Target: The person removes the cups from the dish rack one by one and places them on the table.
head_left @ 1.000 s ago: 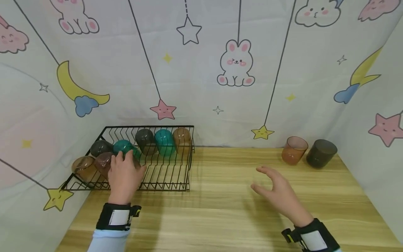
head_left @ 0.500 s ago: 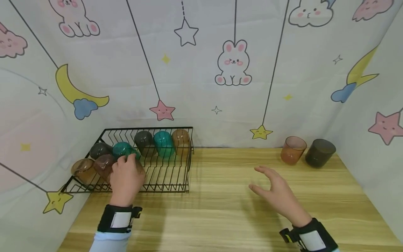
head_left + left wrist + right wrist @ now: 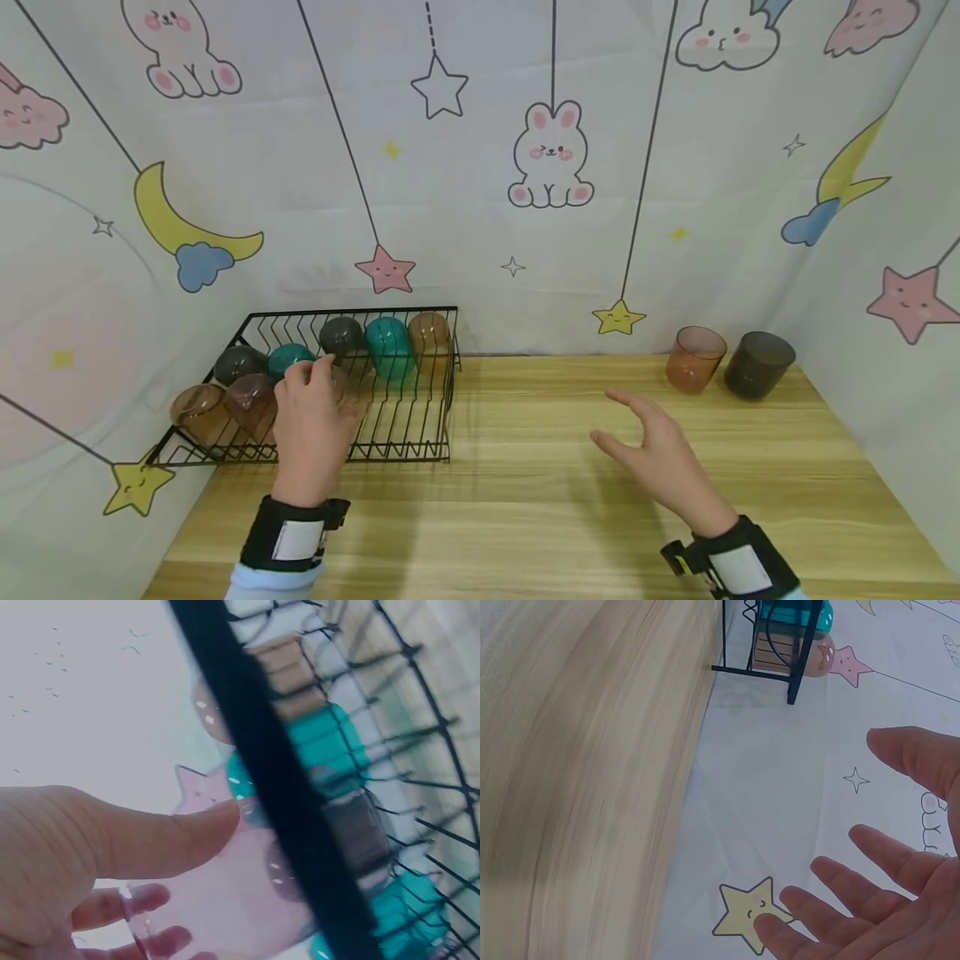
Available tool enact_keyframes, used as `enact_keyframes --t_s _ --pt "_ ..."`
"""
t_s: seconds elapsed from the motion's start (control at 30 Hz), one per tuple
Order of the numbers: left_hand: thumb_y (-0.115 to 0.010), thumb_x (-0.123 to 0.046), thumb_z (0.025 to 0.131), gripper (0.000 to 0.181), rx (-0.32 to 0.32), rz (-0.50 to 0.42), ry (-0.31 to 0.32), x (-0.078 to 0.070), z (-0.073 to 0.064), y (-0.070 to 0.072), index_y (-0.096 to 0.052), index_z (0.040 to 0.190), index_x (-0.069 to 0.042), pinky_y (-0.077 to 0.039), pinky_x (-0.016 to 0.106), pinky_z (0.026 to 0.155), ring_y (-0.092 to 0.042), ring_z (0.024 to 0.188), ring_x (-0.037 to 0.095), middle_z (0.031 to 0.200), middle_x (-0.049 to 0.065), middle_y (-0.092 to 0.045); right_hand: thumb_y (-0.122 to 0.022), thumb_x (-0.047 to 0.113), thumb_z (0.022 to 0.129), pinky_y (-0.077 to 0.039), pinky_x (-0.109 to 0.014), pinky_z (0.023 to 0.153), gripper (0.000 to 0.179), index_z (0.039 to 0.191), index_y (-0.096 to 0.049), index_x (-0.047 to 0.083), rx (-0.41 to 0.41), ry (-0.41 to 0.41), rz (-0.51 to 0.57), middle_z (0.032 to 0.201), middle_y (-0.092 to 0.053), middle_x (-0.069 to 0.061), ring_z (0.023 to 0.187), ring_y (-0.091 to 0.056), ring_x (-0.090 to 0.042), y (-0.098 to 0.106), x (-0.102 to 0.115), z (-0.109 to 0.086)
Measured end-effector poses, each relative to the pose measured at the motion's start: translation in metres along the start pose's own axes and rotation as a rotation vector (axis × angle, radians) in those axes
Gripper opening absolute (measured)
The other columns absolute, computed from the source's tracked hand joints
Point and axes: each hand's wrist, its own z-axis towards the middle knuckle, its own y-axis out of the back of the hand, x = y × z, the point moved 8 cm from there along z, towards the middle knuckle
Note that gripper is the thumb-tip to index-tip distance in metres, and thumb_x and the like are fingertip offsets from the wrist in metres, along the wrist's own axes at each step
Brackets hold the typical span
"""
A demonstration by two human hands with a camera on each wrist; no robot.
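My left hand (image 3: pixel 311 425) is over the front of a black wire rack (image 3: pixel 450 408). It grips a clear pinkish cup (image 3: pixel 232 915), with the thumb on one side and fingertips showing through the cup wall; in the head view the hand covers most of this cup. Beside the hand lie a purplish cup (image 3: pixel 251 404) and a teal cup (image 3: pixel 288 358), tilted in the rack. Above the table on the right, my right hand (image 3: pixel 663 467) hovers with thumb and fingers spread, holding nothing.
An amber cup (image 3: pixel 198 412) and a dark grey cup (image 3: pixel 240 365) fill the rack's left end. Along its back stand a grey cup (image 3: pixel 342 335), a teal one and a brown one. An orange-pink cup (image 3: pixel 696 360) and a black cup (image 3: pixel 759 367) stand upright at the table's back right.
My left hand has closed round the pinkish cup and moved slightly to the right with it, away from the purplish cup. My right hand stays almost where it was.
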Motion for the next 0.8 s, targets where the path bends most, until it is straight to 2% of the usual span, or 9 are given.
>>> enact_keyframes --t_s 0.13,0.27,0.47,0.63,0.8 --pt "-0.082 -0.003 0.067 0.066 -0.088 -0.052 -0.075 -0.023 -0.003 0.008 -0.051 0.126 -0.002 -0.05 0.052 0.066 -0.041 0.111 0.039 0.123 0.024 -0.042 -0.066 0.051 0.081 -0.038 -0.054 0.102 0.066 0.135 -0.047 0.017 -0.014 -0.001 0.022 0.139 -0.048 -0.008 0.13 -0.042 -0.029 0.001 0.001 -0.001" --pt "-0.083 0.0 0.064 0.064 -0.14 -0.123 -0.146 -0.046 -0.009 0.011 -0.054 0.12 -0.004 -0.055 0.047 0.074 -0.043 0.109 0.036 0.12 0.023 -0.04 -0.069 0.042 0.082 -0.039 -0.055 0.1 0.062 0.134 -0.047 0.018 -0.023 -0.006 0.038 0.14 -0.047 -0.007 0.13 -0.042 -0.03 0.002 0.002 -0.001" --pt "-0.086 -0.015 0.062 0.069 -0.187 -0.18 -0.227 -0.081 -0.017 0.008 -0.049 0.12 -0.004 -0.057 0.044 0.075 -0.047 0.109 0.032 0.117 0.02 -0.042 -0.068 0.046 0.082 -0.042 -0.055 0.098 0.063 0.134 -0.047 0.018 -0.033 0.002 0.054 0.14 -0.047 -0.007 0.13 -0.042 -0.029 0.003 0.007 -0.002" --pt "-0.085 -0.033 0.064 0.071 -0.179 -0.231 -0.272 -0.105 -0.026 -0.005 -0.049 0.118 -0.005 -0.057 0.033 0.071 -0.054 0.099 0.023 0.112 0.013 -0.053 -0.064 0.052 0.083 -0.042 -0.054 0.099 0.064 0.134 -0.047 0.019 -0.029 0.006 0.091 0.139 -0.047 -0.006 0.13 -0.042 -0.027 0.001 0.013 -0.002" --pt "-0.081 -0.049 0.064 0.069 -0.142 -0.282 -0.254 -0.119 -0.035 -0.021 -0.053 0.114 -0.01 -0.056 0.029 0.064 -0.06 0.085 0.015 0.102 0.005 -0.06 -0.059 0.056 0.084 -0.041 -0.053 0.1 0.064 0.135 -0.047 0.018 -0.017 -0.005 0.138 0.139 -0.047 -0.005 0.131 -0.041 -0.027 -0.003 0.02 -0.002"
